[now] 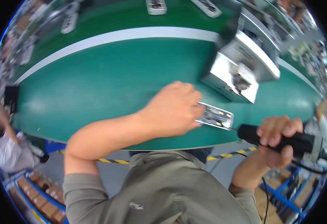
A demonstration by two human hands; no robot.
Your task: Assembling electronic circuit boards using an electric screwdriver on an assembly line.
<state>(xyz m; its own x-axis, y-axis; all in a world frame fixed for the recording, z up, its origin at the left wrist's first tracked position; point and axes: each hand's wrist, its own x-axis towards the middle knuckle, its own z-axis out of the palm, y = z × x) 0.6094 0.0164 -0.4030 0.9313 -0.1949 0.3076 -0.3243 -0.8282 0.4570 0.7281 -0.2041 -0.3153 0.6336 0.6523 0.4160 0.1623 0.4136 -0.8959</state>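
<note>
1. On the green desk [107,78], near its front edge, lies a small flat grey part [216,115] with yellow marks.
2. The left hand [172,110] rests on the part's left end, its fingers [187,93] curled down over it and pinning it to the desk.
3. The right hand [277,140] is wrapped tight round a black electric screwdriver [283,138], whose thin tip touches the part's right end.
4. A grey metal machine [242,67] stands just behind the part.
5. Further back, beyond a white stripe [133,35], more grey parts [156,6] lie on the belt.
6. Another person [6,145] sits at far left.
</note>
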